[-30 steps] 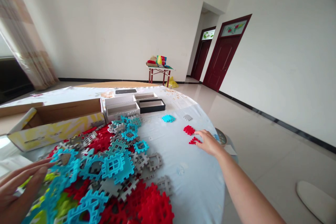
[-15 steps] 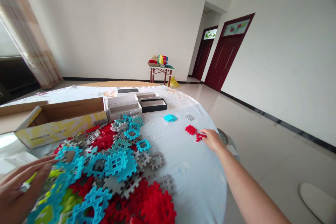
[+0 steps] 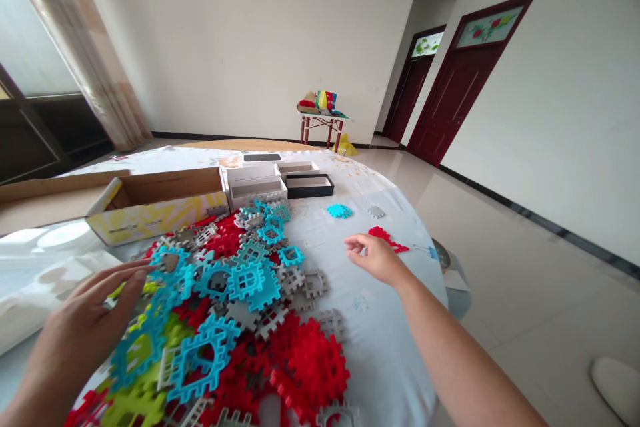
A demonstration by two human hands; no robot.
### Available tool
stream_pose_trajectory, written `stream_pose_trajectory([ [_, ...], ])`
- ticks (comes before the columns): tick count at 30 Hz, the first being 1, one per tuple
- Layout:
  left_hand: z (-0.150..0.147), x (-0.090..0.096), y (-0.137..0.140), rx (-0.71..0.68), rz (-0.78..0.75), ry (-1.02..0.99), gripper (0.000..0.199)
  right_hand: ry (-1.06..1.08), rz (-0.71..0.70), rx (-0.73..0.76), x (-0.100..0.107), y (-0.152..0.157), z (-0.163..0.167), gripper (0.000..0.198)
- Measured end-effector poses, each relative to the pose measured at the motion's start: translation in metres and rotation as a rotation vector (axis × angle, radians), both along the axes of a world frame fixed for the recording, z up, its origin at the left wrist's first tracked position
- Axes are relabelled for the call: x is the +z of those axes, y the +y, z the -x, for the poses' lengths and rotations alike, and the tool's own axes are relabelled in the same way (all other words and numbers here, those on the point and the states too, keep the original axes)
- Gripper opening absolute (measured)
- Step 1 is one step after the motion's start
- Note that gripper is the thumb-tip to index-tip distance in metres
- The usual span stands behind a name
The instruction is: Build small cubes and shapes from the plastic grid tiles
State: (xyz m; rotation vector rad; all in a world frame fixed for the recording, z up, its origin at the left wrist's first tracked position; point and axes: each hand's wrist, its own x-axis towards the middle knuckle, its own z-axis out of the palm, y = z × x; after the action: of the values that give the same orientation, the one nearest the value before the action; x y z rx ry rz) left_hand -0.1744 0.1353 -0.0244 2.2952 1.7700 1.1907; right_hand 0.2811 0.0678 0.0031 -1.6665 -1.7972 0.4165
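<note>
A pile of interlocking plastic building pieces in blue, red, grey and green covers the table's left half. My left hand (image 3: 95, 317) rests at the pile's left side, fingers stretched out and thumb apart, its fingertips by a blue piece (image 3: 173, 259). Away from the pile, my right hand (image 3: 375, 259) hovers over the cloth, fingers loosely bent, with nothing visible in it. Just beyond it lie red pieces (image 3: 384, 235), partly hidden behind the hand. A blue piece (image 3: 340, 211) and a grey piece (image 3: 377, 212) lie apart farther back.
Behind the pile stand an open cardboard box (image 3: 160, 213), white box parts (image 3: 257, 190) and a black-rimmed tray (image 3: 310, 187). A dark phone-like slab (image 3: 261, 157) lies farther back. Clear plastic wrapping (image 3: 45, 280) is at left. The round table's edge (image 3: 440, 247) curves along the right.
My right hand has let go of the red piece, leaving it beside the other red one, and moved left toward the pile. My left hand stays by the blue piece; the view has shifted.
</note>
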Motion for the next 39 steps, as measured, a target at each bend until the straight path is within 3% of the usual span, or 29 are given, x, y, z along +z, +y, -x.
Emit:
stream_pose_trajectory([
  [3,-0.004,0.008,-0.007,0.021,0.08,-0.016,0.036,0.126,0.147,0.172,0.002,0.006,0.037,0.028],
  [7,-0.007,0.016,-0.012,0.025,0.094,-0.007,0.04,0.137,0.27,0.277,0.004,0.005,0.058,0.028],
  [11,-0.006,0.016,-0.011,-0.002,0.044,-0.005,0.04,0.059,0.49,0.502,0.021,-0.013,0.063,0.05],
  [13,-0.006,0.014,-0.01,-0.007,0.033,-0.006,0.038,-0.039,0.52,0.58,0.029,-0.026,0.068,0.063],
  [19,-0.008,0.013,-0.01,0.002,0.054,-0.023,0.034,-0.331,0.231,0.592,0.024,-0.061,0.099,0.1],
  [24,-0.01,0.015,-0.012,0.013,0.062,-0.025,0.034,-0.475,0.146,0.562,0.006,-0.063,0.109,0.081],
  [28,-0.01,0.014,-0.012,0.012,0.067,-0.023,0.034,-0.505,0.14,0.517,0.007,-0.045,0.103,0.065],
  [34,-0.008,0.013,-0.011,0.015,0.075,-0.02,0.035,-0.347,0.161,0.491,0.016,-0.006,0.085,0.055],
  [39,-0.007,0.014,-0.012,0.018,0.08,-0.021,0.035,-0.058,0.047,0.352,0.008,0.017,0.073,0.045],
])
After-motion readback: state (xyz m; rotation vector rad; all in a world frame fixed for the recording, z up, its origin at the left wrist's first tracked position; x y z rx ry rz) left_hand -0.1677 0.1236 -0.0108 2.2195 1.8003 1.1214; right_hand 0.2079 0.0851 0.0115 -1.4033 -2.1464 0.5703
